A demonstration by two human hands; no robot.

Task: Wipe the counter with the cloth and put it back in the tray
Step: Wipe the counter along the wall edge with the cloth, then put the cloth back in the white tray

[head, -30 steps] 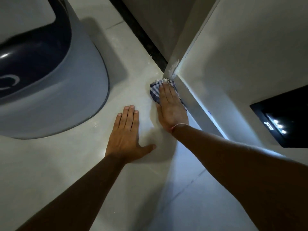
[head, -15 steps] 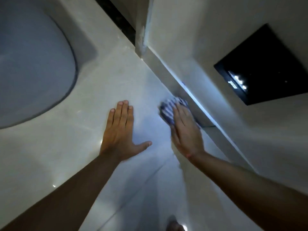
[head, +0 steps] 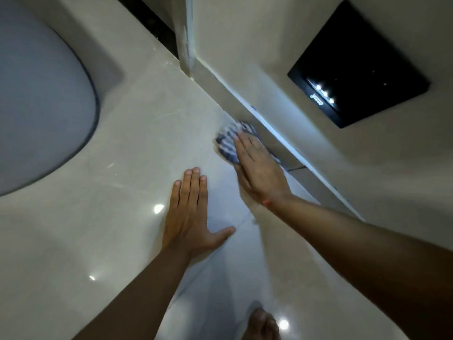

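Right hand point(head: 261, 171) flat on cloth point(head: 229, 139), fingers point(head: 245, 148) straight, pressed cloth to counter point(head: 110, 217) by far-right wall ledge. Left hand point(head: 188, 217) flat, splayed, near cloth. Basin point(head: 36, 106) far left.

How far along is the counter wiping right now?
Done: cannot tell which parts are already wiped. In hand: the right hand presses the checked cloth flat on the counter beside the wall ledge, while the left hand rests flat. Left: finish wiping, then return the cloth to the tray, which is not in view.
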